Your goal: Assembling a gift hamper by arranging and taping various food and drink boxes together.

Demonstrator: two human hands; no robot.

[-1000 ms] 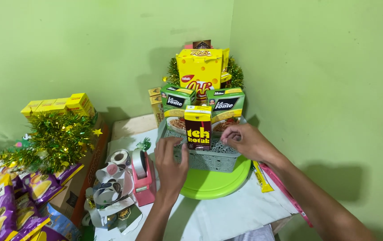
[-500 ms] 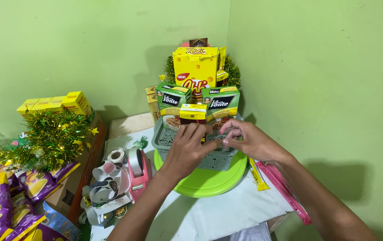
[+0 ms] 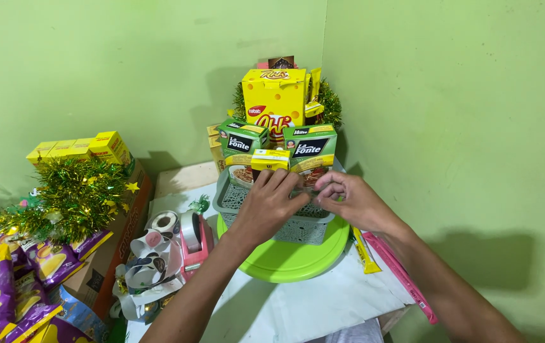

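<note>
Both hands are up at the front of the grey lattice basket (image 3: 298, 223), which sits on a lime green round tray (image 3: 288, 263) in the corner of the white-covered table (image 3: 323, 298). The left hand (image 3: 271, 204) lies flat over the basket's front rim, fingers together and reaching up to touch the bottom edge of the small yellow box (image 3: 270, 159). That box is standing front and centre, straight ahead of the left hand and just above its fingertips, long side running left to right. The right hand (image 3: 348, 200) is just beside it, fingertips pinched together on something tiny near the rim (can't tell what, it's hidden between the two hands). So the left hand is the nearer one to the yellow box.

Behind it, two green boxes (image 3: 242, 141) stand side by side, and a tall yellow carton (image 3: 275, 101) rises behind those with green tinsel (image 3: 329, 105) around it.

Off to the left of the tray there's a pink tape dispenser (image 3: 197, 240), some tape rolls (image 3: 164, 222), a tinsel pile (image 3: 72, 197) and purple snack bags (image 3: 6, 286).
</note>
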